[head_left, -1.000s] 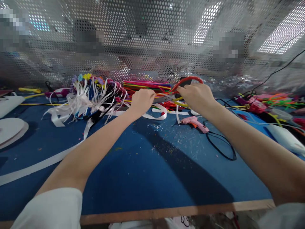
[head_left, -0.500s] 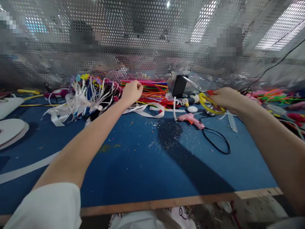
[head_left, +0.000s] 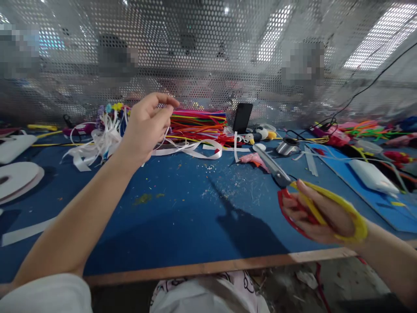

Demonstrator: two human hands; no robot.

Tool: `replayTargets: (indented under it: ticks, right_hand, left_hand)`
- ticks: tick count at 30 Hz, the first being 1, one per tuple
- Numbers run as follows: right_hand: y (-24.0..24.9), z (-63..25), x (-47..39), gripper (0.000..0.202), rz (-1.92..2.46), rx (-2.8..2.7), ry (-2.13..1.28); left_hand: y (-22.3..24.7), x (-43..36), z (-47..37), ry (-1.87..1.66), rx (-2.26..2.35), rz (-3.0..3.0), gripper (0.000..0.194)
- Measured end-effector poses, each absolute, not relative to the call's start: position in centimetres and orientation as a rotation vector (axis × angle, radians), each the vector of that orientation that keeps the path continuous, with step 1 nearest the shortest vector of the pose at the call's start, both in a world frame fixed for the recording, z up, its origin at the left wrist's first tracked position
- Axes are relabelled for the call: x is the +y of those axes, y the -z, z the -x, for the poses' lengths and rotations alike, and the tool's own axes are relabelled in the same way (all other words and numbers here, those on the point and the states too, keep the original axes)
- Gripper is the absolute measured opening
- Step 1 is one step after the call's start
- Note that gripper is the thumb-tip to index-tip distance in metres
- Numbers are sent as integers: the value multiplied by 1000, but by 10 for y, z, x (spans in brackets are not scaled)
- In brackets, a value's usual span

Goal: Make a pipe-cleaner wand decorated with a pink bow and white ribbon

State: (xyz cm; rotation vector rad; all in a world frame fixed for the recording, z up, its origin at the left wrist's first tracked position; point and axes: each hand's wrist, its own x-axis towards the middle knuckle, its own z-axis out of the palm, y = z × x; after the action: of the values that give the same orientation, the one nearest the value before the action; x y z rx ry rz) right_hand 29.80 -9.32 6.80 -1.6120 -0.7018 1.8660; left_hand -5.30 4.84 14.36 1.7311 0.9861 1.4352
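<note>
My right hand (head_left: pixel 321 213) grips scissors (head_left: pixel 282 176) with yellow and red handles, fingers through the loops. Their blades look together and point up and left, overlapping a pink glue gun (head_left: pixel 254 160) from this viewpoint. My left hand (head_left: pixel 148 124) is raised with thumb and fingers curled into a pinch; whether anything is between the fingertips I cannot make out. A thin white strand shows just below those fingers. Beside this hand lie a bunch of white ribbons with small flowers (head_left: pixel 109 134), partly hidden by it, and a stack of colourful pipe cleaners (head_left: pixel 198 126).
A perforated metal screen (head_left: pixel 208 56) stands behind the blue table (head_left: pixel 182 226). White ribbon rolls (head_left: pixel 22 178) lie left. A dark phone (head_left: pixel 243 117), a duck figure (head_left: pixel 257 137) and a metal spool (head_left: pixel 287 146) stand at the back. On the right lies a white device (head_left: pixel 374 176) with cables.
My right hand has brought the scissors down and nearer, turning the blades into full view. My left hand has moved left and closer, away from the pipe cleaners.
</note>
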Motion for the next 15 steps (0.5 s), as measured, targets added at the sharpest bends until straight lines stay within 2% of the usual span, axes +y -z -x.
replayTargets:
  ticks: [6,15]
  right_hand:
    - [-67,-286,-113,92,1545,-744,-2227]
    - [-70,-262,-82,84,1581,-719,-2168]
  left_hand:
    - [-129,46,60,-1418,941,-1646,8]
    - [-135,42,64,-1384,1036,-1586,9]
